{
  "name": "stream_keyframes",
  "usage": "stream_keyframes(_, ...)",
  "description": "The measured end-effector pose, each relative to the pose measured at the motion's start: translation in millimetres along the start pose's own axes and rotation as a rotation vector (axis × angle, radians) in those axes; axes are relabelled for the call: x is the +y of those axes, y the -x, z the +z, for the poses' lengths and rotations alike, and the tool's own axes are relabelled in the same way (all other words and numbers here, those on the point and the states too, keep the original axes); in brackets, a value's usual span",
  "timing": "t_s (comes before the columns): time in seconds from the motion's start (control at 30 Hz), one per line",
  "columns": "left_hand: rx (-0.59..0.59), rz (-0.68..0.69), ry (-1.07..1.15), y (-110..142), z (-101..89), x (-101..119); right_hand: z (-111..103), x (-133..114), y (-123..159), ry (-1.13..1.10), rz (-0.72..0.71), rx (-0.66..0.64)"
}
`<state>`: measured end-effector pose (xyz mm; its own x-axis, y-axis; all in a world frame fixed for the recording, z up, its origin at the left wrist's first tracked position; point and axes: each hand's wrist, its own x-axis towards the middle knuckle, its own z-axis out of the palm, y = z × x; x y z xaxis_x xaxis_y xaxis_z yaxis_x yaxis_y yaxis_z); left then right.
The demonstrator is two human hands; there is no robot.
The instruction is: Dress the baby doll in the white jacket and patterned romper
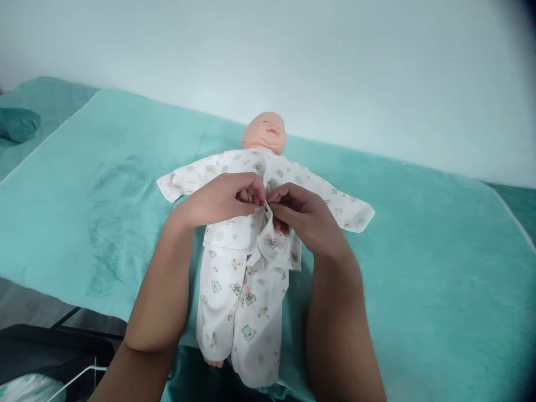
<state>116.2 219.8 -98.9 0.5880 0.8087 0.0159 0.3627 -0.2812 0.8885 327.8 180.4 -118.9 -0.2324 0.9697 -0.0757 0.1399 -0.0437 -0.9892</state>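
A baby doll [268, 131] lies on its back, its head toward the wall and its legs toward me. It wears a white printed jacket [228, 234] and matching trousers [255, 318]. At the jacket's front opening, my left hand [228, 195] pinches one edge between thumb and fingers. My right hand [304, 209] pinches the other edge right beside it, fingertips almost touching the left ones. Below them the front panels part slightly near the hem. The sleeves stretch out to both sides. Whatever fastening sits between my fingertips is mostly hidden.
A turquoise cloth [422, 268] covers the table under the doll. Behind it rises a pale wall [335, 67]. At the lower left stands a dark container [54, 346] with printed fabric [33, 388] in it and a thin white bar [79, 377].
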Motion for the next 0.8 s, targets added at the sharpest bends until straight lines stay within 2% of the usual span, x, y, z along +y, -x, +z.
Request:
stream_keyframes(0.23, -0.012, 0.007, 0.100, -0.5, -2.7, -6.0, -1.0, 3.2, -0.8, -0.003, 0.007, -0.012)
stream_keyframes(0.63, 0.002, -0.019, 0.051, -0.8, -1.7, -2.5, -4.3, 2.3, 0.6, 0.032, -0.020, -0.095)
stream_keyframes(0.8, -0.003, -0.032, 0.083, -0.1, -1.5, -0.5, -2.1, 3.7, 0.3, 0.074, -0.036, -0.080)
